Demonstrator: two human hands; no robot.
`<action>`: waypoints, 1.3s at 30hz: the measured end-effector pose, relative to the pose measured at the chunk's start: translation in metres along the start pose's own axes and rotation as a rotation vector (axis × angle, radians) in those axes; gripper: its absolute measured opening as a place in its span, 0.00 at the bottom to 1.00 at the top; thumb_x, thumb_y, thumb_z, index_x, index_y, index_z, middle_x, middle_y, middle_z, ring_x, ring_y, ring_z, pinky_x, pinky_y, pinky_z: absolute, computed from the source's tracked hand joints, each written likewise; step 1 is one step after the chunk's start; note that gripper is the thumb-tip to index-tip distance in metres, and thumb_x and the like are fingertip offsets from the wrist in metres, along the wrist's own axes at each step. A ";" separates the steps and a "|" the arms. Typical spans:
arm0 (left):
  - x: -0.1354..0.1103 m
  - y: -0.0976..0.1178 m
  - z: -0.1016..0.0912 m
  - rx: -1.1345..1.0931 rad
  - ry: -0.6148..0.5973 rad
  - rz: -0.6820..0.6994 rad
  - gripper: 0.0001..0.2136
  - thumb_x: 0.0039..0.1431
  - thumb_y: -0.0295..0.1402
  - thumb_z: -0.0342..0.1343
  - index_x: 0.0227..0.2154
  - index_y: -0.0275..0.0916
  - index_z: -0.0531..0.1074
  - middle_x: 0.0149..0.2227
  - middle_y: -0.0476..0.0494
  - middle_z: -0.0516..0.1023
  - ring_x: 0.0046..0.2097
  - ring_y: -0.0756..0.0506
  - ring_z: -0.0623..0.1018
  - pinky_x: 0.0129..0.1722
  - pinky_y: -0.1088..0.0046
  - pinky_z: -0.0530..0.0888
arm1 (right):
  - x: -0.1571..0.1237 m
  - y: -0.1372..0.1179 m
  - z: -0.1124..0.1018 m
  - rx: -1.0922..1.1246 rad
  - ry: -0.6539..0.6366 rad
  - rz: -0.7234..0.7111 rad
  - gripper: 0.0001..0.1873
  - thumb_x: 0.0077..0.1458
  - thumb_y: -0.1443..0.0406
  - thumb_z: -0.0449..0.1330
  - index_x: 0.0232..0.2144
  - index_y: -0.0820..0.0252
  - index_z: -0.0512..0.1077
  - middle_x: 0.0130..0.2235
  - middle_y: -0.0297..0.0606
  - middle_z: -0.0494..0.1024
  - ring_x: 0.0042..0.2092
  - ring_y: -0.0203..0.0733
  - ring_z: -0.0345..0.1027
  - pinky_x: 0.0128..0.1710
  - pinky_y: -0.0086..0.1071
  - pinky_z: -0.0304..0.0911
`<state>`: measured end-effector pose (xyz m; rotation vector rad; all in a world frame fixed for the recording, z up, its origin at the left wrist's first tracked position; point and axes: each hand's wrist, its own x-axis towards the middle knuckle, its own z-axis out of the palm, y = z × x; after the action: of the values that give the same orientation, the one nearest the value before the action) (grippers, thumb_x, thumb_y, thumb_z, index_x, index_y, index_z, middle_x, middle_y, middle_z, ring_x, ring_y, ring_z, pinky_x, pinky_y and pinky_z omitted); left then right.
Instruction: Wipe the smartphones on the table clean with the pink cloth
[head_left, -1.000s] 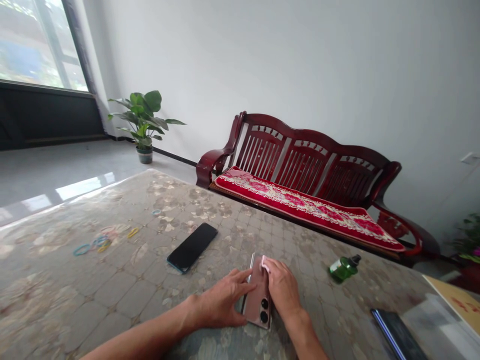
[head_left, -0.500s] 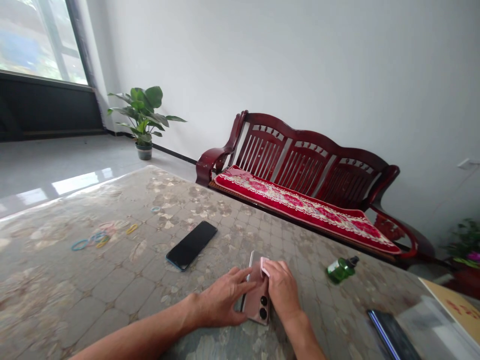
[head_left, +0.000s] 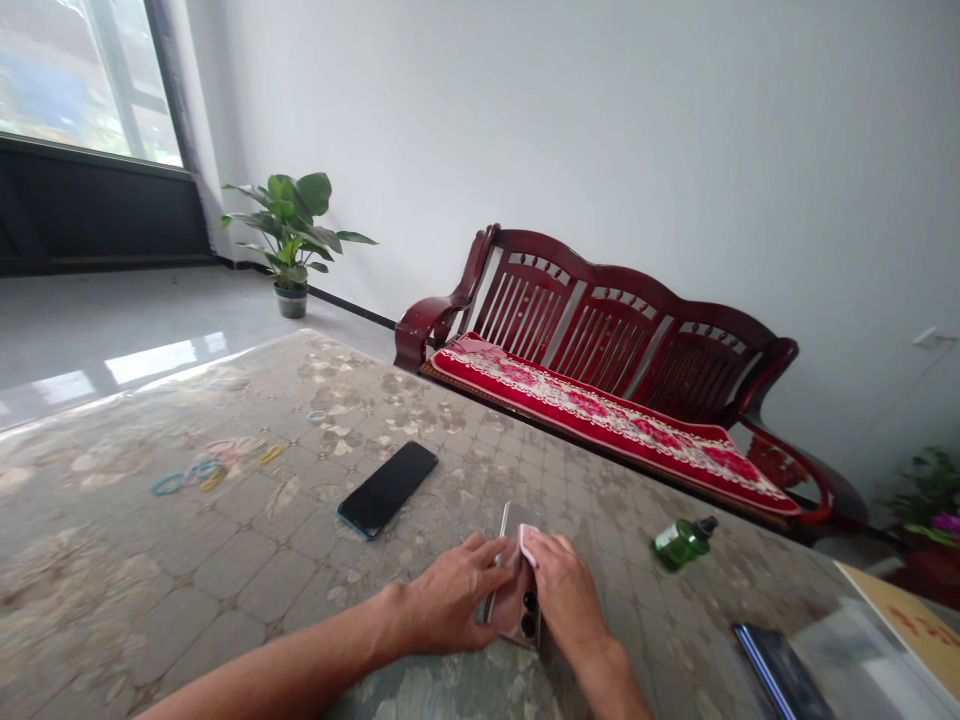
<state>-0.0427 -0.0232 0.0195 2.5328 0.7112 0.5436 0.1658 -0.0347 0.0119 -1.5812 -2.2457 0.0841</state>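
A pinkish smartphone (head_left: pixel 512 598) lies back side up on the table, its dark round camera lenses toward me. Across its left side, my left hand (head_left: pixel 454 595) steadies it with fingertips on the back and the thumb near the lower edge. My right hand (head_left: pixel 564 590) is closed on a small folded pink cloth (head_left: pixel 528 545), which presses on the phone's upper right part. Part of the phone's right side is hidden by that hand. Further off to the left rests a second phone (head_left: pixel 388 490), black screen up.
A green spray bottle (head_left: pixel 684 543) lies on its side at right. Nearer me are a dark phone-like object (head_left: pixel 780 670) and a tan printed box or sheet (head_left: pixel 907 620). Colourful elastic bands (head_left: pixel 206 472) lie left on the patterned tablecloth (head_left: pixel 247 560). Behind stands a wooden bench (head_left: pixel 600 300).
My right hand and the pink cloth have shifted slightly toward me along the phone's back. My left hand stays on the phone. The whole view has swung a little.
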 end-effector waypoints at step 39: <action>0.001 -0.002 0.002 0.156 -0.058 -0.032 0.18 0.48 0.38 0.64 0.42 0.41 0.69 0.47 0.44 0.74 0.43 0.40 0.73 0.46 0.65 0.71 | 0.028 0.004 0.010 -0.002 0.039 0.019 0.20 0.57 0.75 0.49 0.43 0.56 0.77 0.47 0.37 0.80 0.48 0.43 0.70 0.50 0.35 0.63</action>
<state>-0.0418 -0.0221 0.0173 2.6633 0.8000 0.4164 0.1583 -0.0059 0.0098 -1.5918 -2.2018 0.0553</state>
